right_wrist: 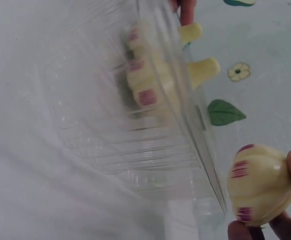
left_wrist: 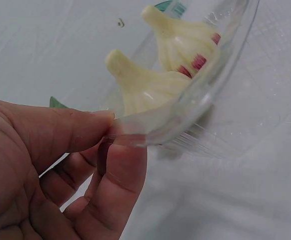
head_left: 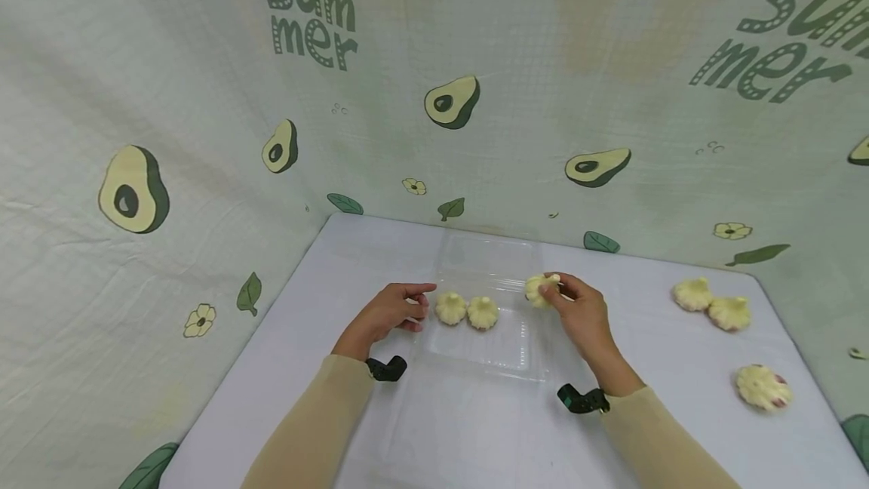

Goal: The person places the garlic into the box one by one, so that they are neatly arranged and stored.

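A clear plastic container (head_left: 502,357) lies on the table with its hinged lid (head_left: 489,253) spread toward the back. Two garlic bulbs (head_left: 451,309) (head_left: 483,313) sit side by side in its left part, stems up. My left hand (head_left: 390,314) pinches the container's left rim between thumb and fingers, as the left wrist view shows. Over the container's right rim, my right hand (head_left: 582,314) holds a third garlic bulb (right_wrist: 260,185) by its stem end, thumb on one side and fingers on the other. Purple streaks mark the held bulb.
On the right of the white table (head_left: 652,368) lie more garlic bulbs: a pair (head_left: 693,294) (head_left: 729,313) toward the back and one (head_left: 763,387) nearer the front, on its side. A printed cloth (head_left: 516,44) hangs behind and at the left of the table.
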Tool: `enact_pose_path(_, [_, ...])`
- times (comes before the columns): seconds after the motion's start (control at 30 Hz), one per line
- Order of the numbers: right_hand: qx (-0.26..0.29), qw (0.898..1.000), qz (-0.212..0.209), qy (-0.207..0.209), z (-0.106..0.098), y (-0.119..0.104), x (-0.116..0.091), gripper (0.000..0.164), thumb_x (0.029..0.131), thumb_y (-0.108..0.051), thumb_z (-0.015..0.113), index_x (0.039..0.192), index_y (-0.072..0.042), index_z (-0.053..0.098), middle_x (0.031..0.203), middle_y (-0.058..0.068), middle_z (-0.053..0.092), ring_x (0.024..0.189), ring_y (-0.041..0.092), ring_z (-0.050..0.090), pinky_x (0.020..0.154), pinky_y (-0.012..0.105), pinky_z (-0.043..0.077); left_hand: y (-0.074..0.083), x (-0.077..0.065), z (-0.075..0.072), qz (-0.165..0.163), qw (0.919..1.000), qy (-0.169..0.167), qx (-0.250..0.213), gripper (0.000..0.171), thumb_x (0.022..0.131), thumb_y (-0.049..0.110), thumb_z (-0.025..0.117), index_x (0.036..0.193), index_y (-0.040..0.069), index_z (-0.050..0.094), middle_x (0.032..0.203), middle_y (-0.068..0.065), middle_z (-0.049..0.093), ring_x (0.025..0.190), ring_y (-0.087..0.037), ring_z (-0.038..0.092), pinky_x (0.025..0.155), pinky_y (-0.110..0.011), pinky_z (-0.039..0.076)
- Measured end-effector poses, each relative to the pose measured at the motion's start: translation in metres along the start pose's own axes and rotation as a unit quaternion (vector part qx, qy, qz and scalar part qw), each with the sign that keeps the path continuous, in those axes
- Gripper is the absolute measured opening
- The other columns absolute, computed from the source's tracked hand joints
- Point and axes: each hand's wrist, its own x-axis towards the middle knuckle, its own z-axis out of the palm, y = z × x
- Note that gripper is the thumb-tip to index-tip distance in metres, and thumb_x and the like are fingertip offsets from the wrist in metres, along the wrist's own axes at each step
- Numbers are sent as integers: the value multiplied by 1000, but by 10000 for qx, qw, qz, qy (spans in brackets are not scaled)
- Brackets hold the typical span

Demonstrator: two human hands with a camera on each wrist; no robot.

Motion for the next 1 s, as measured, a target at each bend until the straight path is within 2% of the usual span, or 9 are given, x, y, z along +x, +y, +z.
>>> enact_pose_path(0.1, [-147,9999,-2,-25,-2,-1,-2,41,102,-30,72,136,-7,70,141,18,67,133,36,62,85,13,51,1,2,2,0,10000,-13,28,55,98,-4,67,150,13,61,106,-5,58,79,-17,60,68,-26,60])
enact_pose_path(0.27, [-355,9993,-103,-63,-4,-4,-6,40,101,-30,74,134,-7,72,140,18,67,132,36,62,95,32,56,0,5,5,10,10000,-13,22,54,98,-4,67,149,12,62,105,-5,59,78,-15,60,67,-26,60])
enact_pose_path(0.5, [-620,9969,-477,33,-4,-2,-10,36,98,-23,78,129,-6,74,139,19,68,122,37,69,96,42,61,3,5,9,20,10000,-41,-9,55,97,-4,68,150,12,62,105,-5,59,78,-16,60,68,-27,60])
enact_pose_path(0.63, [-698,9942,-814,59,-2,0,-12,32,97,-19,79,126,-4,75,138,20,68,123,39,67,103,51,57,2,7,10,14,10000,-26,-12,55,97,-4,69,149,12,62,104,-5,59,77,-16,60,67,-26,60])
enact_pose_path(0.77, [-737,9915,-1073,43,0,3,-13,30,96,-17,80,123,-4,77,134,19,71,127,39,63,104,54,53,2,7,12,19,10000,-43,-37,55,97,-5,68,149,12,62,104,-5,59,77,-16,60,67,-26,60])
enact_pose_path(1.0, [-1028,9872,-1221,4,4,8,-17,28,95,-14,80,121,-5,78,129,19,73,123,39,66,100,55,54,2,8,14,54,9999,-79,-50,55,96,-5,68,149,11,62,104,-5,59,76,-16,60,66,-26,60])
